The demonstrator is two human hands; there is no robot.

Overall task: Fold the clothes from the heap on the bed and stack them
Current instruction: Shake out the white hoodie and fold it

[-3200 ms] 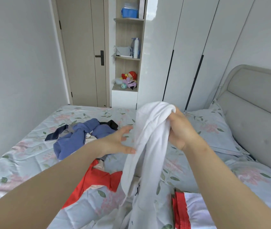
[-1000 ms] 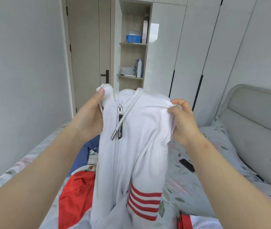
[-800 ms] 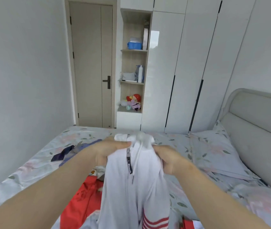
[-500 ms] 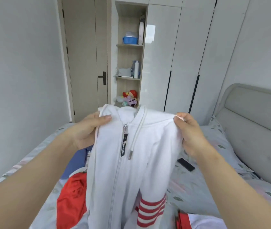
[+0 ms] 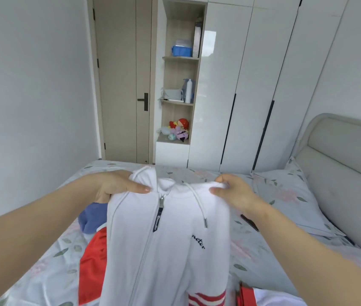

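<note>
Up goes the white hoodie [image 5: 166, 250], held above the near part of the bed [image 5: 42, 272], zip front facing us. Its long axis runs up and down, with the hood end at the top and far, and the body hanging toward the near edge, where a red-striped cuff [image 5: 206, 299] shows. The left hand [image 5: 113, 186] grips the left shoulder, thumb laid across the cloth; the right hand [image 5: 234, 193] pinches the right shoulder with curled fingers. Behind the hoodie on the left lie a red garment [image 5: 92, 261] and, farther off, a blue garment [image 5: 91, 217]. A dark flat object [image 5: 250, 221] rests on the bed near the pillow [image 5: 285, 191]. On the far wall, the open shelves [image 5: 181, 102] hold a blue box [image 5: 181, 50] up high, a white bottle [image 5: 188, 90] in the middle and soft toys [image 5: 178, 130] at the bottom.
</note>
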